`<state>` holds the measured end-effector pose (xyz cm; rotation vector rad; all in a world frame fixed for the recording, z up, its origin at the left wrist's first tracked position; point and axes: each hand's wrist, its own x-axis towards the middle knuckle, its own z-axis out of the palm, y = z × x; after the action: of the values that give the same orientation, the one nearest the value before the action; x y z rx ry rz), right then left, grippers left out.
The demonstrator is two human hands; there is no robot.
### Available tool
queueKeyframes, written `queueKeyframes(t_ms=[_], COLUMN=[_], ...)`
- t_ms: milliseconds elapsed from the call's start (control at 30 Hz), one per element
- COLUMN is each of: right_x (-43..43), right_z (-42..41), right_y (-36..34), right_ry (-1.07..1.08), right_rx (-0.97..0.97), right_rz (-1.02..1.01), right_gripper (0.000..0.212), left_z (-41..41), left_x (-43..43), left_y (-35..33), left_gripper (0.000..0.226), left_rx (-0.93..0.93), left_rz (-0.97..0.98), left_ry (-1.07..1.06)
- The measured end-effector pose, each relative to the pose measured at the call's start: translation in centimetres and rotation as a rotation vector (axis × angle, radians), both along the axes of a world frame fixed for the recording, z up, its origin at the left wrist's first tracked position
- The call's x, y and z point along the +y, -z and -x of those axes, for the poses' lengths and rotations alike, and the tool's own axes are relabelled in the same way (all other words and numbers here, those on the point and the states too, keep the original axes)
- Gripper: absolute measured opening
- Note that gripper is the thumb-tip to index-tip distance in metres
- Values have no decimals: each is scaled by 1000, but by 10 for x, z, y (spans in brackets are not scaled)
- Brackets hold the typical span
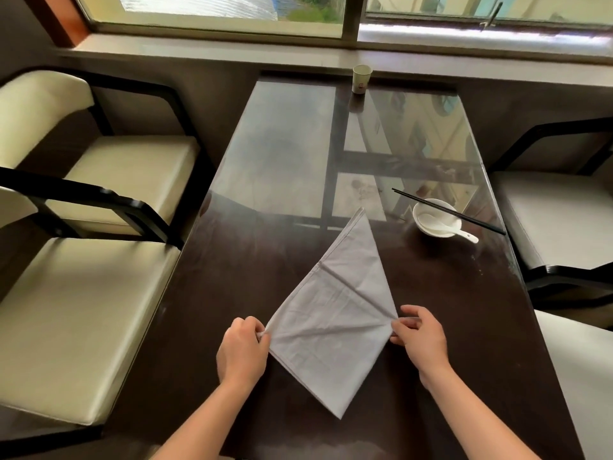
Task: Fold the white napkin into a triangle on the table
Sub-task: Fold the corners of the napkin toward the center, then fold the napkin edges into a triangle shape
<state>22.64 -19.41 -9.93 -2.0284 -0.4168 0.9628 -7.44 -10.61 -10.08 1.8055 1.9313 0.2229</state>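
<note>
Napkin [335,313]: lower centre of the frame, flat on the table [232,293], a kite-like shape with one long point toward the bowl [436,217].
Left hand [242,351]: pinching the napkin's left corner.
Right hand [419,338]: fingers closed on the right corner.
Done: layered edges at the far tip suggest at least one fold.
Left: outline is not yet a clean triangle; probably another fold or squaring up.
</note>
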Motion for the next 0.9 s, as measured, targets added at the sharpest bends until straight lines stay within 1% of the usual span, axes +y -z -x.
queueKeyframes(t_ms=[167,267,333,400,467,567,633,700,767,900], right_x=[-36,-61,-73,-81,-87,-88,-88,-87,-88,-91], right_z=[36,57,69,79,84,87,89,92,94,90], right_y=[-5,-3,0,2,3,1,1,2,0,-5], right_ry=[-63,-91,-171,-316,-474,-729,-818,-839,-812,-788], right_rx=[103,222,276,269,151,-211,-473,-682,-785,-857], right_rz=[-38,-61,-28,20,52,36,-28,-151,-209,-287], right_gripper=[41,35,33,37,43,45,39,29,23,18], left_z=[4,9,11,12,12,15,18,21,23,29], left_x=[-6,-7,-7,-7,-6,-5,-5,-6,-7,-12], left_y=[0,1,3,4,6,7,9,9,8,6], left_gripper=[9,10,12,10,7,10,12,14,15,19], left_rx=[-107,-160,-179,-171,-161,-194,-229,-249,-252,-239], left_rz=[35,26,12,-1,0,9,12,14,19,28], left_ry=[-44,-56,-40,-8,-1,-19,-24,-19,1,71])
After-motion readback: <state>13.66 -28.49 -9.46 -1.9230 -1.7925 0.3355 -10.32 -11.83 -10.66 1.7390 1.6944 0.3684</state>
